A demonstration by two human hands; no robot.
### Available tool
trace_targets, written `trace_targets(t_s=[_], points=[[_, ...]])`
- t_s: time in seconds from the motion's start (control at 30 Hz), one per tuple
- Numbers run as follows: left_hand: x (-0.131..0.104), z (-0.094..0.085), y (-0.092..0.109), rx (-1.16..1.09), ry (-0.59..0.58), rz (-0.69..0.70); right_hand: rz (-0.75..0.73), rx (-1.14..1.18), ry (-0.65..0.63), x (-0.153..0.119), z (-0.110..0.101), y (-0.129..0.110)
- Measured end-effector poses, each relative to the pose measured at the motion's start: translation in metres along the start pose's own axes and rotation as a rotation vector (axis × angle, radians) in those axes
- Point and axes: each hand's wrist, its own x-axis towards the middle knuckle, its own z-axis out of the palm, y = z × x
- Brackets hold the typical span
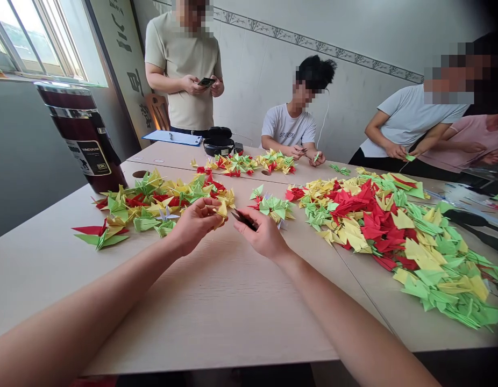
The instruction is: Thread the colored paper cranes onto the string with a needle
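Observation:
My left hand point(196, 226) is closed on a small yellow folded-paper piece point(222, 210) above the table. Just to the right, my right hand point(263, 231) grips a dark, pointed tool point(246, 220), its tip directed at the yellow paper. Whether the tip touches the paper cannot be made out. Behind my left hand lies a spread of green, yellow and red folded papers point(146, 201). A small cluster of green papers point(274, 206) rests beyond my right hand.
A large paper pile point(374, 220) covers the table's point(217, 322) right side. A dark red vacuum flask point(85, 140) stands at the left. Farther back are a clipboard point(172, 138), a black case point(219, 144) and another paper row point(249, 163). Several people are around the far side.

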Motion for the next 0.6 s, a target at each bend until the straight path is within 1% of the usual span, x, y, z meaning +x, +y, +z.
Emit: trace_targets(t_s=[0.1, 0.2, 0.27, 0.43, 0.6], points=[[0.000, 0.003, 0.006, -0.233, 0.018, -0.084, -0.053, -0.028, 0.020, -0.003, 0.002, -0.008], [-0.001, 0.004, 0.010, -0.374, 0.054, -0.154, -0.068, -0.062, 0.047, -0.004, 0.002, -0.012], [-0.002, 0.004, 0.011, -0.439, 0.057, -0.203, -0.070, -0.082, 0.034, -0.004, 0.002, -0.012], [-0.007, 0.006, 0.012, -0.476, 0.027, -0.305, -0.070, -0.094, 0.032, -0.004, 0.002, -0.011], [-0.008, 0.008, 0.010, -0.460, -0.021, -0.327, -0.079, -0.074, 0.044, -0.005, 0.002, -0.011]])
